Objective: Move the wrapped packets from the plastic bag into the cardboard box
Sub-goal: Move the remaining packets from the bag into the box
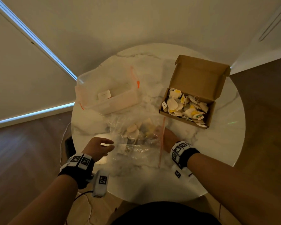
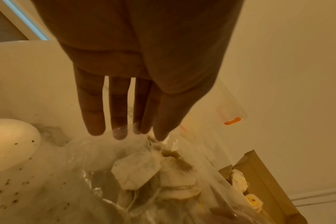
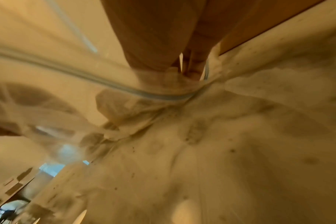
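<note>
A clear plastic zip bag (image 1: 136, 153) lies on the marble table's near middle, holding several pale wrapped packets (image 1: 133, 129). My left hand (image 1: 102, 146) is open at the bag's left edge. In the left wrist view its straight fingers (image 2: 95, 121) hover over the bag (image 2: 86, 159) and packets (image 2: 136, 169). My right hand (image 1: 166, 137) reaches through the bag's red zip mouth, and the plastic hides its fingers. The right wrist view is blurred, so that hand's (image 3: 182, 71) grip is unclear. The open cardboard box (image 1: 209, 114) at the right holds many packets (image 1: 183, 106).
A clear plastic container (image 1: 120, 101) with orange latches stands at the back left of the round table (image 1: 217, 143). The box's lid (image 1: 199, 75) stands open toward the back. Walls close in behind, and wood floor lies on both sides.
</note>
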### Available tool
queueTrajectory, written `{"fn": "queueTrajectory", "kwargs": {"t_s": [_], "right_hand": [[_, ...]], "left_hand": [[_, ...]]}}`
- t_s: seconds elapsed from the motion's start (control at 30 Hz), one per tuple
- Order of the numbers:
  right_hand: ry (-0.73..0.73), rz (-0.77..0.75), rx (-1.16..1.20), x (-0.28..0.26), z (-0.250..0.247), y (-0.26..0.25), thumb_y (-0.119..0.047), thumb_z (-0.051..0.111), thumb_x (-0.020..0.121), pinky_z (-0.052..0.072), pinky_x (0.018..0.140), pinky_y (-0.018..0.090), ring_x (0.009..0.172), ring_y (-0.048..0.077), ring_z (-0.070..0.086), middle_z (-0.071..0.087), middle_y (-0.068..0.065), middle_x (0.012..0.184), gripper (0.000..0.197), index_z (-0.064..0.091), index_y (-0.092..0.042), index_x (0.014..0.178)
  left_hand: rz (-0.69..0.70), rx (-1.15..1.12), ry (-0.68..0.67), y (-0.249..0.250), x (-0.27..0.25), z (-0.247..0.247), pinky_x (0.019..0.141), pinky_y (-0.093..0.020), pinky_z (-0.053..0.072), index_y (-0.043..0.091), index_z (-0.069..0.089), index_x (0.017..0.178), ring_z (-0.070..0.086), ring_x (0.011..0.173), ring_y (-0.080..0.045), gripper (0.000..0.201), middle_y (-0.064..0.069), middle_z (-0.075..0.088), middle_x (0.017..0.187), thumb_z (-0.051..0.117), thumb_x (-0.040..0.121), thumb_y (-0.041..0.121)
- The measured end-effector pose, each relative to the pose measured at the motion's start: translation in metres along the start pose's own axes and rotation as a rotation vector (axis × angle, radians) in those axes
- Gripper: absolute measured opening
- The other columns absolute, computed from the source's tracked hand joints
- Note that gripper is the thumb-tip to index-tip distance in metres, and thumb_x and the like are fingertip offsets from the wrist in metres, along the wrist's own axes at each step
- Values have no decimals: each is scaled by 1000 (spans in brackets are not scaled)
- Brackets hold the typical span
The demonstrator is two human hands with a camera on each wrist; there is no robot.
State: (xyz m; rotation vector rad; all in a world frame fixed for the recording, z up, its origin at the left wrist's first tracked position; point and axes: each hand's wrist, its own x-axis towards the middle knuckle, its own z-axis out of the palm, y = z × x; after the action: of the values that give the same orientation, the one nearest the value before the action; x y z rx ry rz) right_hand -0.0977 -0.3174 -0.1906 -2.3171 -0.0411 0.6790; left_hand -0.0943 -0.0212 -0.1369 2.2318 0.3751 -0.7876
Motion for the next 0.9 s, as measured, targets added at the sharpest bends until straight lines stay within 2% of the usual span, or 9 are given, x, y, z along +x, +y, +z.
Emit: {"fn": "queueTrajectory", "kwargs": {"t_s": [0.13,0.17,0.3,0.43,0.53,0.6,0.67,0.77,0.9], "right_hand": [[127,-63,106,-28,-16,20,-7,80,73,53,82,22,76,1,57,68,9,99,29,73,-2,101],[152,-49,99,-36,-22,28,-9,82,70,53,80,21,73,-1,56,69,7,96,29,75,-6,98],[210,-4,125,-59,-55,40,-13,82,70,55,76,39,80,20,64,71,4,87,28,77,-18,96],[233,-7,196,-70,-95,17,-10,79,75,55,70,29,79,17,69,74,1,83,25,77,-17,99],[207,-61,259,-76,-121,-20,-6,77,77,45,59,13,57,-3,60,68,-17,61,26,75,-16,101],[190,-117,297,-79,-135,-44,-3,76,77,51,62,16,59,-1,62,73,-8,67,26,75,-14,101],[164,-151,335,-85,-149,-68,-6,78,76,53,64,17,66,6,66,75,5,79,24,76,-12,99],[145,-167,373,-90,-167,-101,-14,79,77,50,62,13,67,-1,64,74,1,84,24,76,-14,101],[137,-209,532,-92,-184,-141,-7,75,80,49,54,15,62,6,66,74,10,85,23,74,-8,102]], "left_hand": [[-1,-11,21,2,3,-1,73,-34,59,6,73,107,70,87,-24,23,-13,70,104,72,86,14],[2,-4,16,4,2,-1,73,-34,58,5,73,107,70,89,-24,23,-13,70,105,72,86,14],[26,51,-11,10,3,-5,78,-38,58,7,72,108,68,92,-25,23,-8,68,108,71,87,16],[90,198,36,24,3,-18,92,-37,52,23,73,100,65,102,-20,14,2,69,109,71,86,24],[246,259,112,55,-7,-23,82,-26,48,23,72,99,65,96,-14,13,5,68,106,70,86,24],[377,202,89,82,-17,-21,77,-21,46,24,71,98,65,93,-10,12,7,68,106,70,86,21],[468,126,-39,107,-26,-16,76,-17,49,25,68,100,66,95,-7,14,8,68,107,70,87,19],[541,63,-207,136,-34,-6,89,-26,52,31,60,112,60,110,-7,32,9,62,120,74,84,22],[583,-51,-288,157,-35,3,100,-33,41,50,46,112,46,124,-7,58,12,50,134,82,75,22]]}}
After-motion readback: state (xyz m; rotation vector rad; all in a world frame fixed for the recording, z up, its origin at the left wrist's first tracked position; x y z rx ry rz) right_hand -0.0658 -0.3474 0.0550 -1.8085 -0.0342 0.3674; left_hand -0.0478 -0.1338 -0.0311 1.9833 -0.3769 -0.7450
